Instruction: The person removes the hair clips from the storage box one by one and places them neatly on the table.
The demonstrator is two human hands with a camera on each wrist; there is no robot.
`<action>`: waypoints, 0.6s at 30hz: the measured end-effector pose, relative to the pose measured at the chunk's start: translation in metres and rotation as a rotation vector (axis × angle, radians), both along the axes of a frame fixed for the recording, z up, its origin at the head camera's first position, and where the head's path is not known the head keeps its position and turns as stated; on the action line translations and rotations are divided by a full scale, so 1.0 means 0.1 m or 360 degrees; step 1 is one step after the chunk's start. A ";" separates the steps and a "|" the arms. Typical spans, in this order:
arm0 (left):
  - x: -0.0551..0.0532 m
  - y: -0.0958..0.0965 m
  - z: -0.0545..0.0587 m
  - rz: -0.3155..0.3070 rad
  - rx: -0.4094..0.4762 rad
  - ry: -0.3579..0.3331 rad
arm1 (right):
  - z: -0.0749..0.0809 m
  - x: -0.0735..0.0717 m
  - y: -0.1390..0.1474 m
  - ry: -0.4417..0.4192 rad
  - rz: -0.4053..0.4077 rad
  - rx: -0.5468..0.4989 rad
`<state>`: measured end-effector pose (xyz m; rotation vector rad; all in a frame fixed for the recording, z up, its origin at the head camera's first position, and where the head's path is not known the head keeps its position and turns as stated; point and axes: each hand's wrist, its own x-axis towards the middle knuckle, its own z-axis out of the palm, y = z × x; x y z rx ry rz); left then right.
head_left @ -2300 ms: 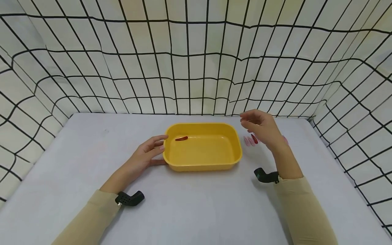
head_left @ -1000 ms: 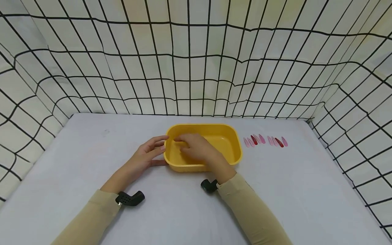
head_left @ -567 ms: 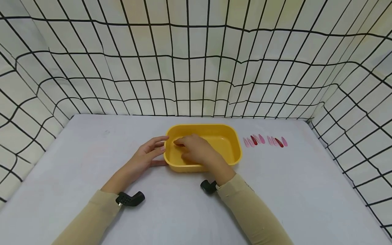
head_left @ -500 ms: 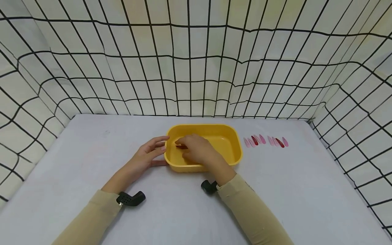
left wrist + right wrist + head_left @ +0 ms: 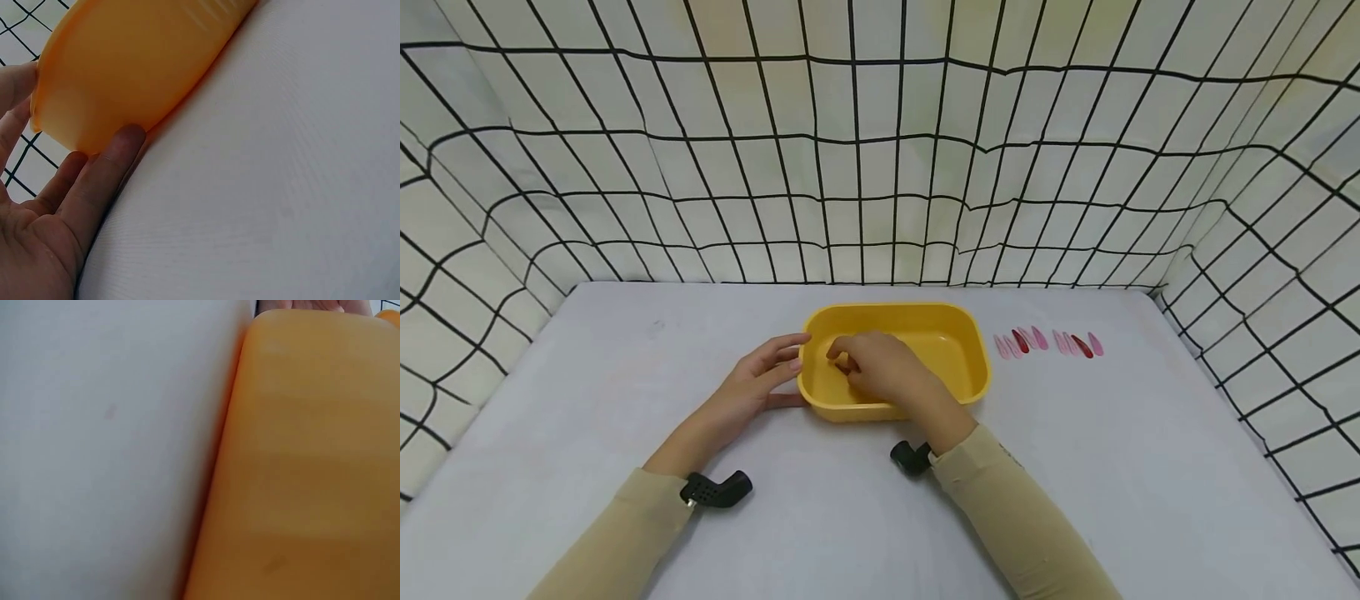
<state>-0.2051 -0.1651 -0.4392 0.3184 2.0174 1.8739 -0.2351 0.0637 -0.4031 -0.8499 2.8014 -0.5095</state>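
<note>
A yellow plastic tub (image 5: pixel 943 362) stands in the middle of the white table. My left hand (image 5: pixel 760 371) rests against its left end with fingers loosely extended; the left wrist view shows those fingertips (image 5: pixel 128 140) touching the outer wall. Inside the tub, near its left end, my right hand (image 5: pixel 880 362) has its fingers curled and seems to pinch a red snap hair clip, mostly hidden by the fingers. To the right of the tub lie several pink and red snap hair clips in two rows, among them a red clip (image 5: pixel 1020 340) and another red clip (image 5: pixel 1082 346).
Black netting (image 5: pixel 880 137) over pale sheeting rises behind the table (image 5: pixel 820 517) and along both sides. A black wrist camera (image 5: pixel 718 489) sits on the left wrist and another camera (image 5: pixel 911 457) on the right. The right wrist view shows mainly the tub's outer wall.
My right hand has moved left from above the clips into the tub, onto the red hair clip there; its fingers have since drawn together. My left hand stays at the tub.
</note>
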 end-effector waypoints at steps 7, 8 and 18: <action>0.02 -0.03 0.00 -0.0003 0.0016 0.0009 | 0.06 -0.01 0.08 -0.0083 -0.0074 -0.0149; 0.02 -0.03 -0.01 0.0000 0.0017 0.0010 | 0.08 -0.02 0.10 -0.0100 -0.0082 -0.0180; 0.01 -0.01 -0.01 0.0005 0.0016 0.0017 | 0.40 -0.11 0.55 -0.0143 -0.0126 -0.0735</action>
